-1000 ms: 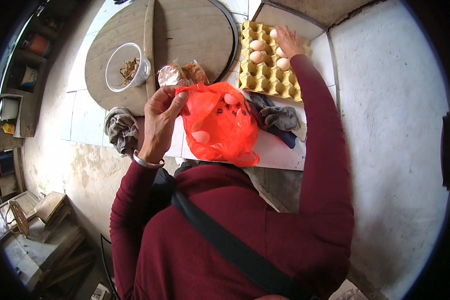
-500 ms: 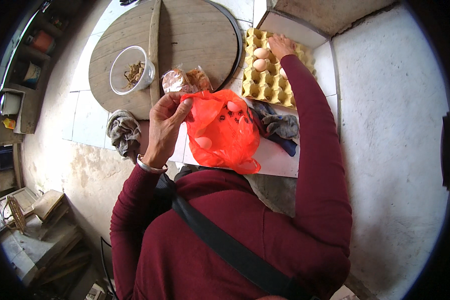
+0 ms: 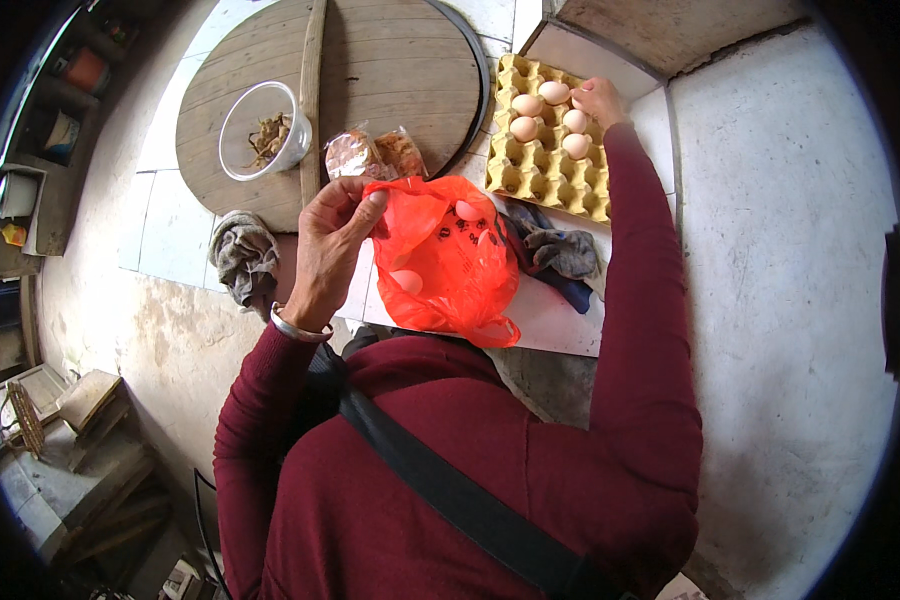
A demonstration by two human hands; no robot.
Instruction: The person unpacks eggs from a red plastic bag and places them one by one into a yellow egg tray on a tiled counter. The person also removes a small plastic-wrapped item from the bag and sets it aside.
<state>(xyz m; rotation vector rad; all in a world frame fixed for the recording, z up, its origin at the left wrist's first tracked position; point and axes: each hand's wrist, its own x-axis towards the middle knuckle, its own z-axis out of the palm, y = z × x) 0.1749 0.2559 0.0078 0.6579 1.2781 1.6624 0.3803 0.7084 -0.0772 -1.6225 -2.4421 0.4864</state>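
Note:
My left hand (image 3: 338, 230) pinches the rim of a thin red plastic bag (image 3: 445, 285) and holds its mouth spread. Inside the bag lie a pale egg (image 3: 468, 211) and another egg (image 3: 406, 281), tinted red through the plastic. My right hand (image 3: 599, 101) is over the far right side of a yellow egg tray (image 3: 555, 185), its fingers curled. Whether something is in them is hidden. Several eggs sit in the cups, among them an egg (image 3: 554, 92) just left of my fingers and an egg (image 3: 574, 121) below them.
A round wooden lid (image 3: 400, 80) lies on the white tiled surface, bearing a clear plastic tub (image 3: 300, 150) with brown dried pieces and wrapped food packets (image 3: 355, 157). A grey rag (image 3: 245, 255) lies at left; dark gloves (image 3: 565, 252) lie between bag and tray.
My right hand has shifted right across the tray, uncovering eggs that it and its arm hid. My left hand keeps its hold on the bag, almost unmoved.

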